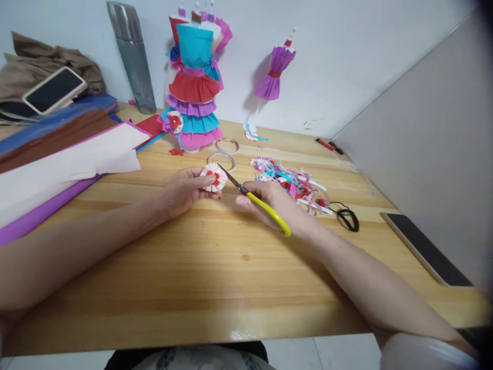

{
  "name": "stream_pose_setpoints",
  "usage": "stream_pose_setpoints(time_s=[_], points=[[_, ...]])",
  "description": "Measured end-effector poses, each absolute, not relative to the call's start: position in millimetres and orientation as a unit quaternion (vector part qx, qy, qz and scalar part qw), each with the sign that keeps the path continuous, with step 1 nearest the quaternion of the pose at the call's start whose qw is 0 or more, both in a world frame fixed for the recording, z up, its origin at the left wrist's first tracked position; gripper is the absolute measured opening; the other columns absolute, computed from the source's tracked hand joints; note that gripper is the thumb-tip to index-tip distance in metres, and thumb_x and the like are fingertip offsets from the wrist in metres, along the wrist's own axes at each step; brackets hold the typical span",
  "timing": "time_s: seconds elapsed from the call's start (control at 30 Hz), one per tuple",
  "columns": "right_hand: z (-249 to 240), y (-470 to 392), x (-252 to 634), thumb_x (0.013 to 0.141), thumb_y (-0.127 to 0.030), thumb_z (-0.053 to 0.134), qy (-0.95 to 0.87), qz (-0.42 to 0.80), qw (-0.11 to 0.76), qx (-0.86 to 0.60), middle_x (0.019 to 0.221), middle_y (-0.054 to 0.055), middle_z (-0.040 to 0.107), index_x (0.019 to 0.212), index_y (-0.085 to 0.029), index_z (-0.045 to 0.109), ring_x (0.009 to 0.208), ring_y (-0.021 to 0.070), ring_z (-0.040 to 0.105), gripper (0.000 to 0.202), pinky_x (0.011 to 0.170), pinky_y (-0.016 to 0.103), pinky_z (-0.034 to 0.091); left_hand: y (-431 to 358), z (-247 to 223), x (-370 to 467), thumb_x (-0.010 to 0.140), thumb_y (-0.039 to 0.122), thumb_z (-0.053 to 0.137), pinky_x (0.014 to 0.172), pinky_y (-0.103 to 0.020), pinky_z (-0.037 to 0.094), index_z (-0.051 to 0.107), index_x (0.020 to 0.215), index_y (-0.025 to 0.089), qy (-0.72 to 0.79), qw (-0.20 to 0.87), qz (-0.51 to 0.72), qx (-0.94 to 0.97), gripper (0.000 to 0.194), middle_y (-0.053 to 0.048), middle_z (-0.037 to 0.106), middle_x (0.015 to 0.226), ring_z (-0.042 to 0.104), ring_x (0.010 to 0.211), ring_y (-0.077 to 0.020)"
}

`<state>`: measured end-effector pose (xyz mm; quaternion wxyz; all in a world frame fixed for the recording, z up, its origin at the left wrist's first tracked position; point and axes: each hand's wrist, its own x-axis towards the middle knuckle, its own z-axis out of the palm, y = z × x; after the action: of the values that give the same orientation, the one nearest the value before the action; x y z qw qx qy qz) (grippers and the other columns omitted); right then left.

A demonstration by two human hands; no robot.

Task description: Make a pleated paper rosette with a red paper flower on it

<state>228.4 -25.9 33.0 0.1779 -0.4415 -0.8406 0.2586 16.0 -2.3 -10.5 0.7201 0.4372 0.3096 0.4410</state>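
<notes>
Between the fingers of my left hand [185, 189] is a small round rosette of pleated pale paper [220, 169] with a red centre. My right hand [265, 200] holds a pair of scissors [265, 209] with yellow handles. Their dark blades point up and left, and the tips lie at the rosette's right edge; whether they touch it I cannot tell. Just behind the rosette, a roll of tape [230, 159] lies flat on the wooden table [192, 288]. To the right of the scissors is a heap of paper scraps [290, 180] in white, pink, red and blue.
Paper-dressed figures [195, 87] stand at the back, and a purple-dressed one [276, 72] is farther right. Coloured paper sheets [69, 154], a phone [56, 91] and a bottle [134, 64] occupy the left. Rightward are a black cord [348, 220], another phone [425, 249] and a partition [423, 128].
</notes>
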Motion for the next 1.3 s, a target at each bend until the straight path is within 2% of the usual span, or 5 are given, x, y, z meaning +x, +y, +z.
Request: stream_pose_setpoints(time_s=[0.53,0.83,1.03,1.3], points=[[32.5,-24.1,228.1,0.086,-0.069,0.045,-0.843,0.243,0.175,-0.447,0.055,-0.003,0.034,0.06,-0.02,0.038,0.051,0.01,0.034,0.056,0.051,0.025,0.021,0.3,-11.1,14.7,0.067,0.032,0.082,0.06,-0.02,0.052,0.069,0.073,0.012,0.319,0.711,0.453,0.433,0.025,-0.003,0.066,0.071,0.063,0.063,-0.0109],[31.8,-23.7,229.4,0.086,-0.067,0.047,-0.84,0.248,0.189,-0.444,0.054,-0.004,0.035,0.06,-0.02,0.038,0.05,0.0103,0.034,0.054,0.05,0.025,0.021,2.8,-12.3,12.3,0.066,0.033,0.081,0.059,-0.02,0.051,0.069,0.079,0.012,0.316,0.712,0.458,0.428,0.028,-0.004,0.067,0.073,0.062,0.064,-0.011],[32.3,-23.3,229.4,0.087,-0.067,0.047,-0.845,0.249,0.187,-0.434,0.055,-0.003,0.036,0.06,-0.021,0.038,0.052,0.0104,0.034,0.054,0.051,0.026,0.022,3.6,-11.4,11.5,0.066,0.036,0.082,0.06,-0.019,0.05,0.068,0.074,0.013,0.317,0.717,0.445,0.433,0.028,-0.003,0.066,0.072,0.062,0.064,-0.0103],[36.1,-26.1,230.5,0.087,-0.066,0.047,-0.838,0.277,0.169,-0.44,0.057,-0.003,0.038,0.063,-0.02,0.04,0.053,0.0103,0.034,0.053,0.052,0.026,0.022,3.7,-12.1,10.7,0.065,0.03,0.083,0.058,-0.02,0.049,0.07,0.077,0.011,0.324,0.713,0.458,0.421,0.026,-0.004,0.067,0.073,0.062,0.063,-0.0102]])
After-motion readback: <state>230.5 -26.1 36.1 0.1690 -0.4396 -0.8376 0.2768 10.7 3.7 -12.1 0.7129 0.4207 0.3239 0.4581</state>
